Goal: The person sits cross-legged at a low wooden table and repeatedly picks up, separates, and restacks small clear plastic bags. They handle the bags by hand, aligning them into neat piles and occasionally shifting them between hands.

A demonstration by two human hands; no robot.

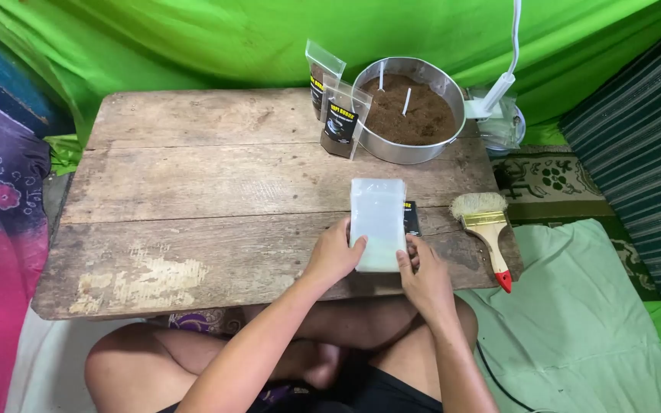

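Note:
A stack of clear plastic pouches (377,222) lies on the low wooden table (193,183) near its front edge. My left hand (336,252) grips the stack's lower left side, thumb on top. My right hand (424,275) holds its lower right corner. A pouch with a black label (411,218) peeks out from under the stack on the right. At the back stand two filled clear pouches with black labels (340,118), upright against a round metal pan (409,109) of brown powder with two white sticks in it.
A paintbrush (487,229) with a wooden handle and red tip lies at the table's right edge. A white device with a cable (499,99) sits behind the pan. Green cloth hangs behind; a pale green sheet (575,321) covers the floor at right. My crossed legs are under the table's front.

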